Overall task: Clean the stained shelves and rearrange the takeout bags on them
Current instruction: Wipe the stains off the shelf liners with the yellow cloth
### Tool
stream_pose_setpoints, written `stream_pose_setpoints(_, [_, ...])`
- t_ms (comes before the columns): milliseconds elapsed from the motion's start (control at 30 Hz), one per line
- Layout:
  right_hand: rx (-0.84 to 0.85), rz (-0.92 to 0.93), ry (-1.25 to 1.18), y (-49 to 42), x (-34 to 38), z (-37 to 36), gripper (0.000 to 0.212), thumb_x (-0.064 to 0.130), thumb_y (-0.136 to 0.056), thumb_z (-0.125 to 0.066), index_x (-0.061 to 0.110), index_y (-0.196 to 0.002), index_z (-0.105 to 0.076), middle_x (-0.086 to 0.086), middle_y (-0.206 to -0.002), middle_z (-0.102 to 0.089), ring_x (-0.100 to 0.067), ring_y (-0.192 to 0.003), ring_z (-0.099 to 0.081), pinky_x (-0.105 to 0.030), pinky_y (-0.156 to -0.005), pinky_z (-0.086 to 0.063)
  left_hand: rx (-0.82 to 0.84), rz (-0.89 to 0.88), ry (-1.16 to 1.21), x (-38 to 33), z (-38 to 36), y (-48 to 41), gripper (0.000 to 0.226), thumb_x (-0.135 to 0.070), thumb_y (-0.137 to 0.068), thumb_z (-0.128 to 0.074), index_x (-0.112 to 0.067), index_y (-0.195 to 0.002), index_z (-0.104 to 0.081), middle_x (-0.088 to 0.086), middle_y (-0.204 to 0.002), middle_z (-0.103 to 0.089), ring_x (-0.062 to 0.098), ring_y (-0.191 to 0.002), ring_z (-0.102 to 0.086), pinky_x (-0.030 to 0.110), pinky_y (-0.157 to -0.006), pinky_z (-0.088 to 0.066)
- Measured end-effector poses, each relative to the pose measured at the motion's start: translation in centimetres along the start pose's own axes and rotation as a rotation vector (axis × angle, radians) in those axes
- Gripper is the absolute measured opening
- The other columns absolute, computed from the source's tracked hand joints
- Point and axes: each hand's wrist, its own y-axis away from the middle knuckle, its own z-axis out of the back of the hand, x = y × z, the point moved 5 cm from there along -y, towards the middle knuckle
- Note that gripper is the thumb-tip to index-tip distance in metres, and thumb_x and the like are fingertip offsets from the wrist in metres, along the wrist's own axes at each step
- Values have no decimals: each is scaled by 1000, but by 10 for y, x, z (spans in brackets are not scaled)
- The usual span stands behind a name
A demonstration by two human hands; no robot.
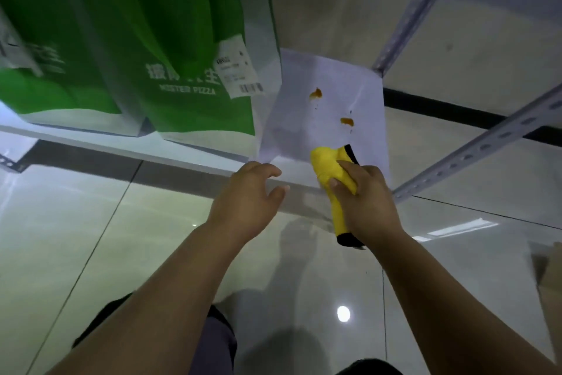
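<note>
A white shelf [304,128] carries two orange-brown stains, one [315,94] farther back and one [347,121] nearer the front. My right hand [363,198] grips a yellow cloth with black trim [328,171] at the shelf's front edge, just short of the nearer stain. My left hand [249,198] hovers beside it over the shelf's front lip with fingers loosely spread, holding nothing. Two green and white takeout bags stand on the shelf to the left: one [182,49] with a receipt label next to the stained area, and another [51,40] farther left.
Perforated grey metal shelf posts [474,149] run along the right side, with another [404,28] behind the shelf. A glossy tiled floor [121,253] lies below. A cardboard-coloured object [547,277] sits at the right edge.
</note>
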Motion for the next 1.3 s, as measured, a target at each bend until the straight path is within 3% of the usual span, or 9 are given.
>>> stream_pose_setpoints(133, [-55, 6, 72, -11, -20, -23, 44, 30, -93, -52, 22, -136, -46, -14, -132, -42, -36, -115, -45, -41, -96, -38, 18, -119, -87, 4, -25, -29, 36, -34, -87, -60, -19, -119, -60, 3, -123, -57, 22, -109, -54, 29, -87, -41])
stream_pose_setpoints(233, [-160, -20, 133, -20, -29, -25, 44, 29, -93, -51, 21, -136, -46, -16, -132, -41, -39, -113, -43, -43, -96, -34, 27, -159, -171, 4, -36, -47, 37, -33, -89, -57, -16, -122, -58, 7, -126, -55, 26, -111, -53, 35, -91, -41])
stream_pose_setpoints(433, [-165, -220, 309, -53, -48, -32, 53, 27, -96, -44, 23, -146, -26, -18, -135, -32, -42, -114, -37, -49, -96, -33, 211, -180, -298, 6, -64, -74, 24, -19, -91, -50, -10, -109, -64, 9, -120, -53, 26, -110, -52, 31, -89, -40])
stream_pose_setpoints(567, [-207, -343, 312, -84, -55, -39, 49, 17, -95, -39, 13, -142, -26, -22, -140, -23, -43, -114, -34, -51, -90, -36, 214, -168, -371, 14, -71, -89, 35, -24, -91, -53, -11, -124, -57, 3, -143, -39, 23, -127, -41, 31, -100, -33])
stream_pose_setpoints(700, [-160, -423, 281, -118, -54, -40, 43, 14, -91, -44, 13, -133, -34, -16, -142, -17, -42, -118, -30, -50, -95, -37, 213, -161, -374, 17, -71, -94, 44, -29, -91, -55, -12, -131, -52, 0, -153, -27, 23, -135, -33, 33, -107, -28])
stream_pose_setpoints(833, [-170, -259, 344, -134, -35, -50, 38, 29, -94, -45, 19, -131, -41, -15, -143, -23, -39, -115, -32, -45, -93, -34, 203, -175, -362, 17, -72, -94, 41, -28, -92, -52, -13, -131, -52, 1, -154, -23, 19, -135, -31, 25, -103, -23])
stream_pose_setpoints(1067, [2, 248, 426, -119, 1, -72, 45, 39, -94, -44, 35, -138, -39, -9, -140, -33, -35, -109, -37, -40, -85, -33, 211, -144, -392, 16, -80, -94, 40, -21, -95, -47, -9, -133, -48, 5, -153, -25, 17, -135, -30, 19, -95, -17])
stream_pose_setpoints(1167, [25, 320, 400, -94, -8, -71, 46, 36, -93, -47, 36, -139, -40, -7, -141, -36, -34, -107, -39, -39, -84, -34, 194, -123, -386, 14, -80, -93, 37, -18, -95, -47, -8, -130, -50, 6, -147, -34, 18, -130, -36, 20, -95, -16])
stream_pose_setpoints(1300, [10, 268, 398, -74, -31, -58, 48, 38, -93, -49, 33, -140, -40, -8, -141, -37, -35, -108, -39, -42, -87, -35, 138, -217, -410, 13, -78, -85, 34, -18, -93, -50, -13, -126, -56, 6, -148, -32, 17, -133, -33, 20, -93, -12])
